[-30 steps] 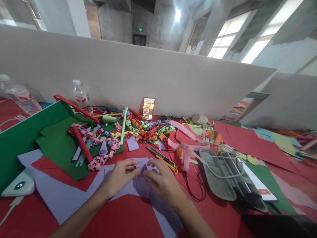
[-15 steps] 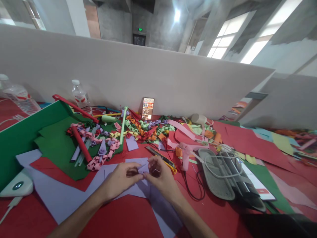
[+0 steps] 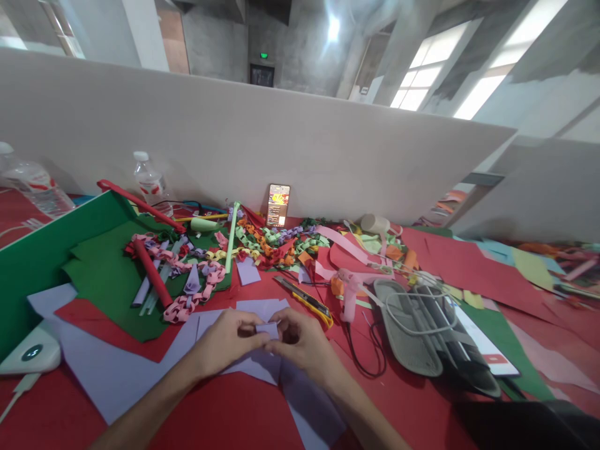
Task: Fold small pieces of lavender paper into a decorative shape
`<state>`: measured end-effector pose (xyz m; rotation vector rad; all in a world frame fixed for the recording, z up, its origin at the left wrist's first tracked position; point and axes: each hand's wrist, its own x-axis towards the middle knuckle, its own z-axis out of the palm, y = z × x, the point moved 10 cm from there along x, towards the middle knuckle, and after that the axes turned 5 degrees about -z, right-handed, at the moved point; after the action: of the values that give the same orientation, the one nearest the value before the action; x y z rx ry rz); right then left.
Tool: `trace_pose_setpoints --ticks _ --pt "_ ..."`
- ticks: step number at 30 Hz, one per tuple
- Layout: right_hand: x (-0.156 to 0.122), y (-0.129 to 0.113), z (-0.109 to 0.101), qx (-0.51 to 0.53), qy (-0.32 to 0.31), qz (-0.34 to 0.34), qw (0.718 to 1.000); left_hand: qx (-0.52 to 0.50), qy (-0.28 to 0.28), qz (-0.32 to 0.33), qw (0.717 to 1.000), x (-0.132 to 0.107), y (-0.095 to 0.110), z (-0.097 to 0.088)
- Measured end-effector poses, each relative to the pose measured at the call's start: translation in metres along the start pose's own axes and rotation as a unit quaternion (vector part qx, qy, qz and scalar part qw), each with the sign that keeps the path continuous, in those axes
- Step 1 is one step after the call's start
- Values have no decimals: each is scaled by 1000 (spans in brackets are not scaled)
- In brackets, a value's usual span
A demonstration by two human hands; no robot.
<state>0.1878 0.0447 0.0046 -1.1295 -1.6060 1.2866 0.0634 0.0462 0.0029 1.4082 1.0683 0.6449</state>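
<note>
My left hand (image 3: 229, 340) and my right hand (image 3: 302, 340) meet just above the table, fingers curled in a pinch on a small lilac paper strip (image 3: 267, 329) held between them. Beneath them lies a large lilac paper sheet (image 3: 117, 369) on red paper (image 3: 234, 412). A yellow utility knife (image 3: 307, 299) lies just beyond my right hand. A pink and lilac paper chain (image 3: 187, 294) rests to the left on green paper (image 3: 107, 281).
Rolled paper tubes, a multicoloured paper chain (image 3: 276, 240), a propped phone (image 3: 278, 205) and two water bottles (image 3: 150, 181) stand near the grey partition. A grey pouch with a white cable (image 3: 422, 319) lies right. A white device (image 3: 30, 350) sits at the left.
My hands lifted off the flat lilac sheet and came together, now pinching a small lilac strip between the fingertips. The view shifted slightly.
</note>
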Motion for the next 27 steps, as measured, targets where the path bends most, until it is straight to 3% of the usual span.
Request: trace_pose_setpoints --ticks 3,9,13,19,24,27 --pt "0 -3 -2 36 24 0 999 -49 -5 3 999 1 2 -1" --pt "2 -13 4 61 15 -9 998 -112 65 -15 991 5 -9 -16" --pt "2 -12 4 45 8 -19 999 -69 43 -13 997 3 -9 -11" --pt "3 -8 -2 28 -6 -10 1000 -6 54 36 998 2 3 -14" --pt "2 -13 1 52 29 -9 998 -113 115 23 987 6 -3 -29" --pt "0 -14 9 46 33 -12 998 -174 124 17 977 6 -5 -31"
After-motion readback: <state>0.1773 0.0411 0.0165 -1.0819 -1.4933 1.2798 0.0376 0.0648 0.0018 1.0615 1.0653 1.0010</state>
